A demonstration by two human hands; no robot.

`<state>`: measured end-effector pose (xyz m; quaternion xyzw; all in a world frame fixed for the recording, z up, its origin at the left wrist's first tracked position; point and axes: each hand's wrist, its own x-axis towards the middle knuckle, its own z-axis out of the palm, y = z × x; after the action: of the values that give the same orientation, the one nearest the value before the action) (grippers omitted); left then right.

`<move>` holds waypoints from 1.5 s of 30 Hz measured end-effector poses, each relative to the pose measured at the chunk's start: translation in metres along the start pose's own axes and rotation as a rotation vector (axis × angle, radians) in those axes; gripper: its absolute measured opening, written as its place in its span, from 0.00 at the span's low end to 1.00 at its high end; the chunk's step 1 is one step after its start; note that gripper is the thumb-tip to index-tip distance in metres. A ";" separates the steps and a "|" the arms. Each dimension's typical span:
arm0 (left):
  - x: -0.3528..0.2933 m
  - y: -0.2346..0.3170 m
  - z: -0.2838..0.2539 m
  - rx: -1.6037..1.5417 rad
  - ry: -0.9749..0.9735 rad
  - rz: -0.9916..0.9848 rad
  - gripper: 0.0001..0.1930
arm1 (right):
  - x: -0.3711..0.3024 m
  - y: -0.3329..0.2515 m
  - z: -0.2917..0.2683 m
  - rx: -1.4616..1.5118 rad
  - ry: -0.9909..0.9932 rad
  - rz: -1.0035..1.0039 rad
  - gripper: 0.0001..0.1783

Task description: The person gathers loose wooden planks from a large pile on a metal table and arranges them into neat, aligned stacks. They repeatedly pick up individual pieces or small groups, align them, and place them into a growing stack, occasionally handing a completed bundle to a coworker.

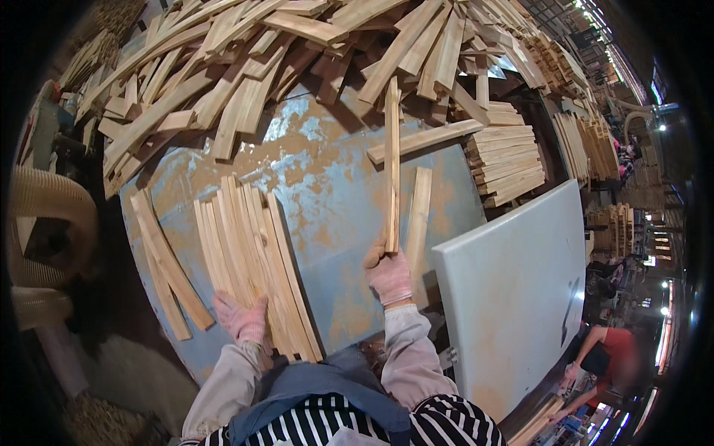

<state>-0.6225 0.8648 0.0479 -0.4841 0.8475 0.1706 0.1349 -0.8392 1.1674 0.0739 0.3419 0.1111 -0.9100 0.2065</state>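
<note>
My right hand [390, 278], in a pale pink work glove, is closed round the near end of a long narrow wooden strip [393, 178]. The strip points away from me over the worn blue-grey table [342, 260]. Spread out on the near left part of a row of wooden strips [242, 245] is my left hand [242, 320], gloved alike, thumb apart from the fingers. Those strips lie side by side, lengthwise to me, with uneven far ends. Right of the held strip, a single loose strip [419, 215] lies on the table.
A big heap of loose strips [297, 30] covers the far side. Two crossed strips [169, 260] lie at the left edge. Stacked strips [506, 163] stand far right, behind a pale raised panel [513, 297]. A ribbed hose [52, 215] is at left; another person [613, 357] works at right.
</note>
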 end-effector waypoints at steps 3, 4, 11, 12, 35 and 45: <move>0.000 -0.004 0.006 -0.046 0.014 0.058 0.70 | -0.044 0.015 -0.051 -0.702 0.031 -0.051 0.16; 0.000 -0.002 0.007 -0.028 -0.013 0.009 0.71 | -0.066 0.025 -0.052 -1.473 0.138 -0.203 0.18; 0.002 -0.006 0.009 -0.027 -0.045 -0.032 0.70 | -0.082 0.008 -0.143 -1.814 0.564 -0.364 0.20; 0.004 -0.003 0.004 -0.020 -0.062 -0.038 0.70 | -0.058 0.012 -0.084 -1.778 0.720 -0.317 0.23; 0.032 -0.086 0.052 -1.019 0.177 -0.033 0.37 | -0.057 0.091 -0.078 -2.148 0.220 -0.395 0.29; 0.035 -0.044 0.040 -0.371 0.359 -0.043 0.37 | 0.073 0.115 0.021 -2.174 -0.230 -0.526 0.30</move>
<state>-0.5995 0.8340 -0.0090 -0.5409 0.8017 0.2316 -0.1052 -0.8491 1.0356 0.0341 -0.1397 0.8947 -0.3711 0.2056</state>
